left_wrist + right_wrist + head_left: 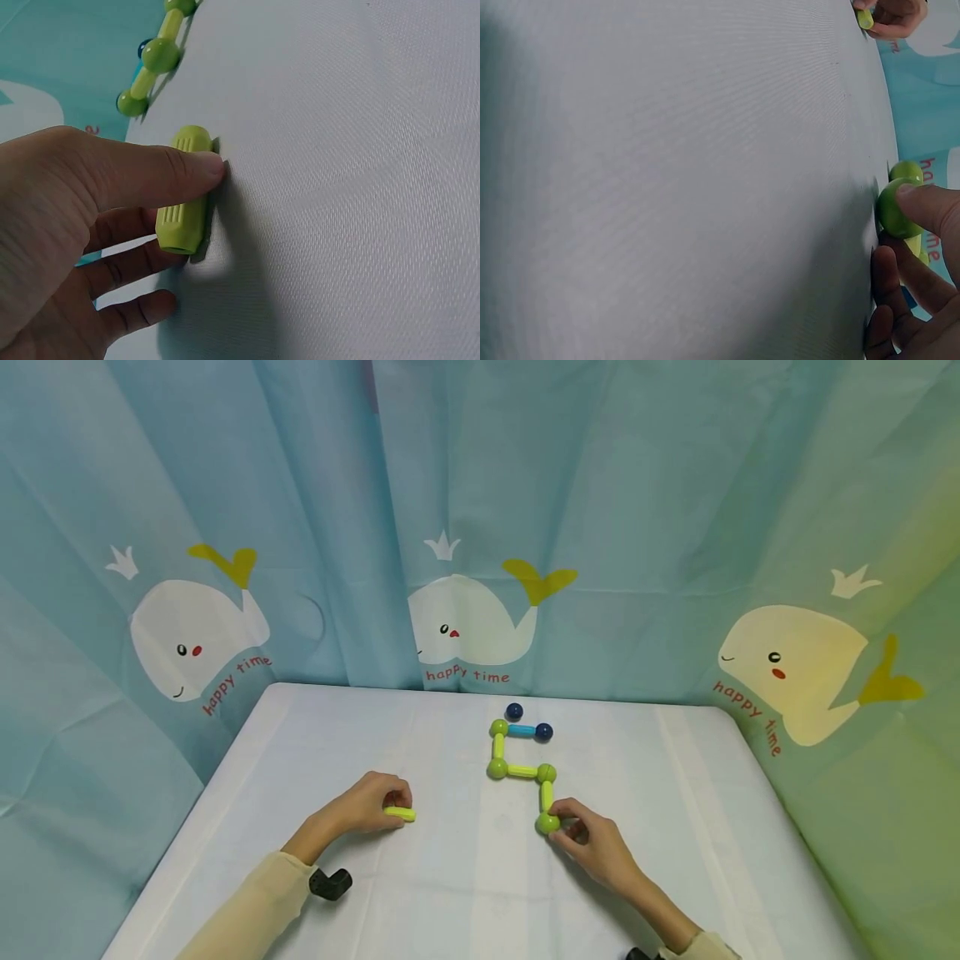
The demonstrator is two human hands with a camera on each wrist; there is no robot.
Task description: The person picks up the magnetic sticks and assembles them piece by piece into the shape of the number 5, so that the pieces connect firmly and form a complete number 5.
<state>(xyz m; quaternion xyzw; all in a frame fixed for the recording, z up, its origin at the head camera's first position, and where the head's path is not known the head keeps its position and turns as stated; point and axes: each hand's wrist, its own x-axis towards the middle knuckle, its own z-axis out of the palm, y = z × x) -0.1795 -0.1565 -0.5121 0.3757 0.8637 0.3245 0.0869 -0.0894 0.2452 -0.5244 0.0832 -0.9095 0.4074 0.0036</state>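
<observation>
Between thumb and fingers, my left hand [372, 803] pinches a short yellow-green rod [180, 225] with ridged sides, low over the white table. My right hand [596, 847] holds the green ball [547, 823] at the near end of a stepped chain, its thumb pressed on the ball in the right wrist view. From that ball a yellow-green rod [547, 796] runs to another green ball [547, 772]. The chain goes on left, then away, through more green balls and rods. At its far end a blue rod [522, 731] joins a dark blue ball [543, 732].
A loose-looking dark blue ball [514, 712] lies close to the chain's far end; whether it touches the chain I cannot tell. The white table [450, 893] ends at a light blue curtain [637, 527] printed with whales. Black devices [331, 884] sit at the wrists.
</observation>
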